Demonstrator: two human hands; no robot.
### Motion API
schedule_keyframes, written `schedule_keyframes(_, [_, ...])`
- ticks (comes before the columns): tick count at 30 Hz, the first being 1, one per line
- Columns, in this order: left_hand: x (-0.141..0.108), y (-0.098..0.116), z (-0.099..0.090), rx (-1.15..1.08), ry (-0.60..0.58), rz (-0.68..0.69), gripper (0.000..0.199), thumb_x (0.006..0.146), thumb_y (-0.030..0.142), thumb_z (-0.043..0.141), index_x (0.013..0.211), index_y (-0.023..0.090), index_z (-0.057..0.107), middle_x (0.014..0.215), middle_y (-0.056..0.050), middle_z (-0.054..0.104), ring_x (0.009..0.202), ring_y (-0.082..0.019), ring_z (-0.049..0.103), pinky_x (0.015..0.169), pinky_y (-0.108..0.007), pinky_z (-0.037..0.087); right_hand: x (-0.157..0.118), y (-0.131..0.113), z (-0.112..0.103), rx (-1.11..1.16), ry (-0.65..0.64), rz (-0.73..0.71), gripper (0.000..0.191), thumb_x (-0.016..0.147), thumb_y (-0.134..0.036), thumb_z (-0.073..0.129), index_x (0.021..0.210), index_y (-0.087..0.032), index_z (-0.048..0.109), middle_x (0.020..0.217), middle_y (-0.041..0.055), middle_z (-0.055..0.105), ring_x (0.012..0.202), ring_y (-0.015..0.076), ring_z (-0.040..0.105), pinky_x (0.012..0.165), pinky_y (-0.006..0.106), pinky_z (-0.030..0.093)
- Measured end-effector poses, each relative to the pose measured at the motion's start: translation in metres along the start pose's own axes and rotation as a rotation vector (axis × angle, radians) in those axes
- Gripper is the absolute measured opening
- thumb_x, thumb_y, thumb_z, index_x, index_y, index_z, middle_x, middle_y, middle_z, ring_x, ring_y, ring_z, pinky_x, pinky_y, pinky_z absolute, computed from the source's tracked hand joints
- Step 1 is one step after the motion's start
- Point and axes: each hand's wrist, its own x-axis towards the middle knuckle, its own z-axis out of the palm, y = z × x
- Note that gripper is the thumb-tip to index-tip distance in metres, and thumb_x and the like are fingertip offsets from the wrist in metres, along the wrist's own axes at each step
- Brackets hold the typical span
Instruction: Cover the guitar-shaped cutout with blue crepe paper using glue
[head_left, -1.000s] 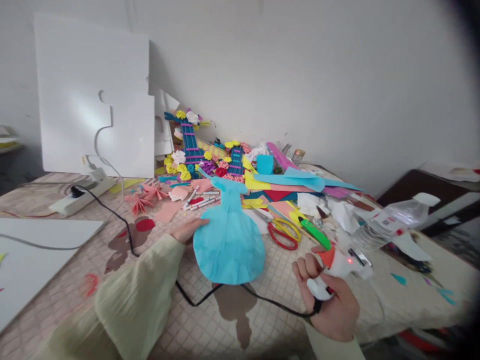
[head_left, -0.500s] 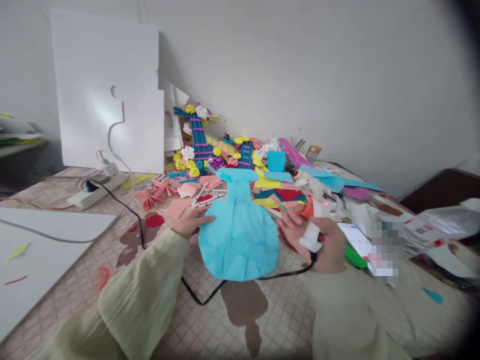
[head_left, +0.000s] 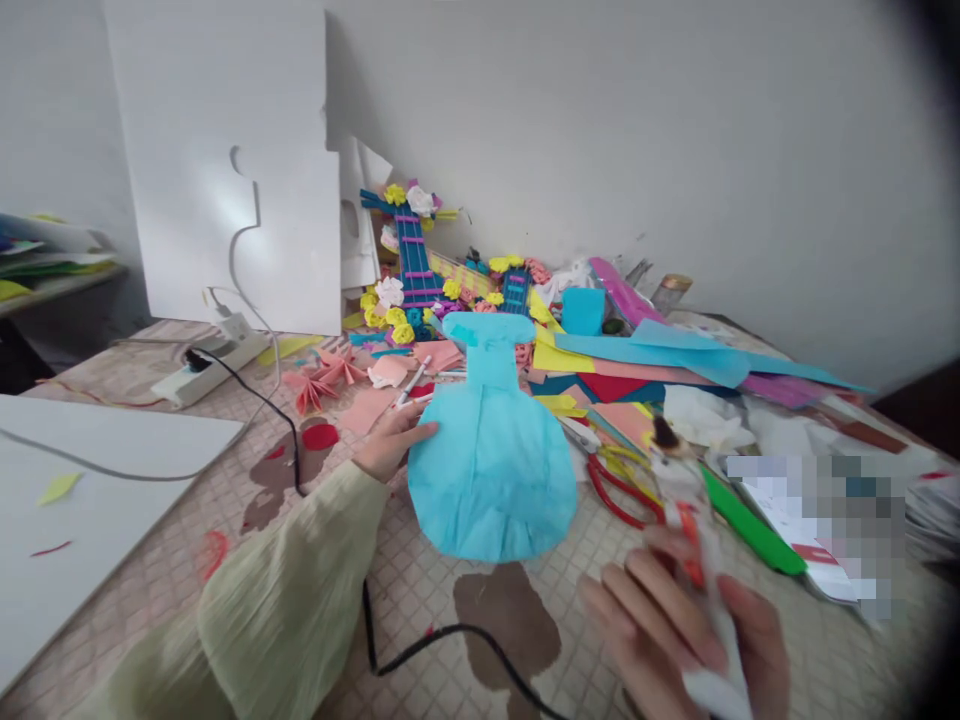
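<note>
Table (head_left: 412, 590) with beige diamond-pattern cover: crowded at the far side. Large white rectangular board (head_left: 195, 90) stands upright behind; smaller flat white board (head_left: 150, 455) lies at near left.

Light-blue guitar-shaped piece with creased paper surface (head_left: 491, 460): centre of view, neck pointing away, round end nearest the wearer. Can't tell if its lower edge touches the table.

Right hand (head_left: 660, 620): blurred, fingers wrapped round the gun, off to the right of the blue piece and apart from it. Left hand (head_left: 390, 440): thumb over the piece's left edge, pinching it. One-sided hold, so I'd expect it to swing or crease if pushed on the far edge.

White gun with orange trigger and dark tip (head_left: 684, 485), looks like hot glue: tip up and away, near loose paper. Can't see if the trigger's pressed. If hot, a drip or brush could mark paper or burn fingers.

Black cord (head_left: 450, 629) loops in front of the blue piece, out of frame at bottom; a snag could jerk things.

Red-and-yellow-handled scissors (head_left: 600, 480) and green-handled cutter (head_left: 754, 525) sit just beyond the gun: easy to knock when reaching.
</note>
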Motion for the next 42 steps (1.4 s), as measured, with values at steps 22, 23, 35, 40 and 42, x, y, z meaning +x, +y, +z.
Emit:
schedule_keyframes(22, [-0.007, -0.014, 0.032, 0.978, 0.113, 0.333, 0.015, 0.074, 0.028, 0.05, 0.075, 0.017, 0.06, 0.07, -0.003, 0.061, 0.065, -0.014, 0.053, 0.064, -0.027, 0.042, 0.095, 0.018, 0.001, -0.243, -0.295, 0.046, 0.021, 0.068, -0.039, 0.051, 0.074, -0.021, 0.061, 0.045, -0.0064, 0.031, 0.043, 0.0093, 0.026, 0.053, 0.029, 0.032])
schedule_keyframes(23, [-0.005, -0.018, 0.037, 1.014, 0.082, 0.348, 0.013, 0.073, 0.029, 0.053, 0.072, 0.017, 0.059, 0.067, -0.002, 0.06, 0.064, -0.014, 0.052, 0.064, -0.027, 0.041, 0.097, 0.018, -0.002, -0.239, -0.285, 0.04, 0.021, 0.068, -0.039, 0.051, 0.073, -0.021, 0.061, 0.045, -0.0061, 0.032, 0.043, 0.0093, 0.026, 0.053, 0.029, 0.031])
schedule_keyframes(35, [0.007, -0.033, 0.044, 1.238, 0.056, 0.387, 0.008, 0.072, 0.023, 0.053, 0.066, 0.018, 0.052, 0.058, 0.001, 0.05, 0.058, -0.013, 0.047, 0.056, -0.026, 0.035, 0.098, 0.019, -0.006, -0.27, -0.275, 0.075, 0.022, 0.067, -0.04, 0.053, 0.072, -0.021, 0.061, 0.046, -0.0054, 0.036, 0.043, 0.0096, 0.03, 0.055, 0.031, 0.034])
schedule_keyframes(40, [0.007, -0.034, 0.043, 1.245, 0.053, 0.397, 0.01, 0.073, 0.02, 0.048, 0.065, 0.017, 0.052, 0.059, 0.0, 0.05, 0.058, -0.013, 0.047, 0.059, -0.027, 0.036, 0.098, 0.014, -0.005, -0.282, -0.255, 0.056, 0.022, 0.067, -0.038, 0.051, 0.072, -0.02, 0.063, 0.045, -0.0047, 0.037, 0.043, 0.0099, 0.031, 0.054, 0.031, 0.034])
schedule_keyframes(42, [0.006, -0.033, 0.043, 1.244, 0.045, 0.399, 0.01, 0.074, 0.02, 0.048, 0.065, 0.017, 0.052, 0.059, 0.0, 0.051, 0.059, -0.013, 0.048, 0.059, -0.027, 0.036, 0.099, 0.012, -0.005, -0.282, -0.258, 0.059, 0.022, 0.066, -0.037, 0.051, 0.072, -0.02, 0.064, 0.046, -0.0044, 0.038, 0.043, 0.0099, 0.032, 0.054, 0.031, 0.034])
